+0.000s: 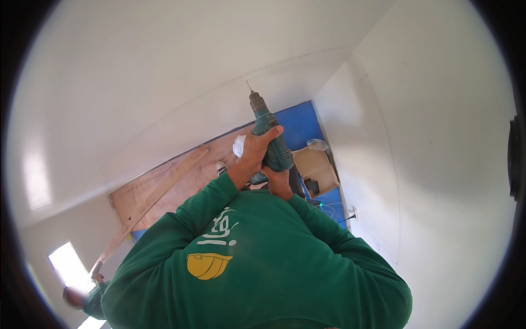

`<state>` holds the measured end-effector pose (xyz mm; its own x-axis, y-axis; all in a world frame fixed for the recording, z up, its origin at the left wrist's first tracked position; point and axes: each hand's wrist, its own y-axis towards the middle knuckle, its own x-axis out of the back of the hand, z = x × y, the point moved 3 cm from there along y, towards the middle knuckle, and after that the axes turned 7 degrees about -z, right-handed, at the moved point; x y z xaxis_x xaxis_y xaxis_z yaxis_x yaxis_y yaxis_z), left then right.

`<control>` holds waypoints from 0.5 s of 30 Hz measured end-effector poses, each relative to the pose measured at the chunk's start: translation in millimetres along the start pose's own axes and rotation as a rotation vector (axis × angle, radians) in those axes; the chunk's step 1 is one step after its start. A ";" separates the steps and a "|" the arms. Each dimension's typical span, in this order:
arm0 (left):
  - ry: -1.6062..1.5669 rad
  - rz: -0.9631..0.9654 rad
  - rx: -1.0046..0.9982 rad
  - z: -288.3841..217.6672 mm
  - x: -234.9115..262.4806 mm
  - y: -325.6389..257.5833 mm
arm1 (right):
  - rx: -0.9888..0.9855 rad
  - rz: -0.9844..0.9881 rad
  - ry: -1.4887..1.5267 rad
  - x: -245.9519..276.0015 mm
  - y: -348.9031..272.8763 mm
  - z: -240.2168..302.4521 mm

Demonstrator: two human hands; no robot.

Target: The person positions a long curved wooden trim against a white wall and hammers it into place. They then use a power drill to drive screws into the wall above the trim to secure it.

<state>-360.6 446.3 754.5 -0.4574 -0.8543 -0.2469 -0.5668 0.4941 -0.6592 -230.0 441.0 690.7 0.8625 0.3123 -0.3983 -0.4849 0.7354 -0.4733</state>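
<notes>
A green power drill (280,156) is held out in front of my chest, its chuck and thin bit (250,88) pointing away toward the white wall. Whether the bit touches the wall I cannot tell. My left hand (255,149) is wrapped round the drill's body, thumb across the top. Below the drill's rear end, my right hand (278,182) is closed at the handle. That handle is mostly hidden by the hands and the drill body.
A long wooden board (164,186) slants from the brown panel (189,170) toward another person's hand (98,278) at lower left. At right, an open cardboard box (303,156) sits on blue floor covering (300,123), near a wall socket (353,213) and cables. White walls meet ahead.
</notes>
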 end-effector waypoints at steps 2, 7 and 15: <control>0.001 0.008 0.003 0.4 -2.0 -0.4 | 0.060 0.035 0.003 -1.0 0.2 8.3; -0.028 0.019 0.017 -4.6 -7.1 -4.4 | 0.115 0.039 -0.036 -1.2 2.7 15.5; 0.027 0.015 -0.011 -9.6 -8.5 -2.4 | 0.100 0.052 -0.027 0.0 8.4 7.3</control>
<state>-362.0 454.0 765.0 -0.4839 -0.8423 -0.2373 -0.5671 0.5083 -0.6481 -233.0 451.6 692.5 0.8408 0.3669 -0.3981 -0.5134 0.7737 -0.3712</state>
